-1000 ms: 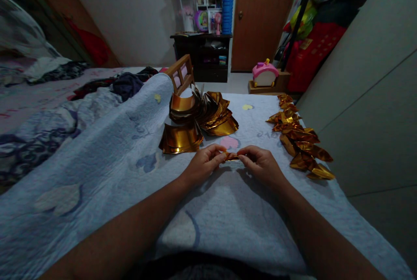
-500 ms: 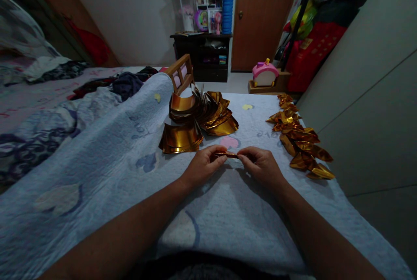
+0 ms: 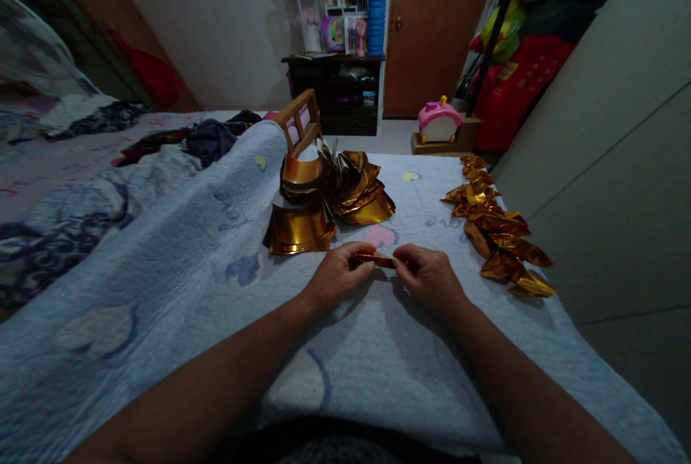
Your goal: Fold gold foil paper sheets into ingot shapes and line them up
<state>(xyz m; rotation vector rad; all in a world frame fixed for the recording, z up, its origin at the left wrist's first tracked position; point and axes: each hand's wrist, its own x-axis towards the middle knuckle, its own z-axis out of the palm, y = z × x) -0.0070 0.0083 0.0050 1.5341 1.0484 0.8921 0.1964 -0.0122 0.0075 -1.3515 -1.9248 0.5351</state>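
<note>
A narrow folded strip of gold foil paper [image 3: 381, 260] is stretched between my two hands, just above the light blue quilt [image 3: 378, 363]. My left hand [image 3: 337, 275] pinches its left end between thumb and fingers. At the right end, my right hand [image 3: 430, 275] grips it with the fingertips. Behind my left hand lie curved stacks of gold foil sheets [image 3: 301, 228], with more fanned sheets [image 3: 364, 194] adjoining them. Several folded gold foil pieces [image 3: 502, 242] form a row along the quilt's right edge.
Rumpled clothes [image 3: 210, 140] lie on the bed at the left. A small wooden frame [image 3: 300, 122] stands behind the foil stacks. Farther back are a black cabinet [image 3: 335, 93], a pink toy [image 3: 439, 122] and a wooden door [image 3: 432, 32]. A pale panel [image 3: 620, 162] rises at the right.
The foil strip has tilted slightly, and more of its surface shows between my hands. My right hand has shifted a little. The stacks and folded pieces have stayed put.
</note>
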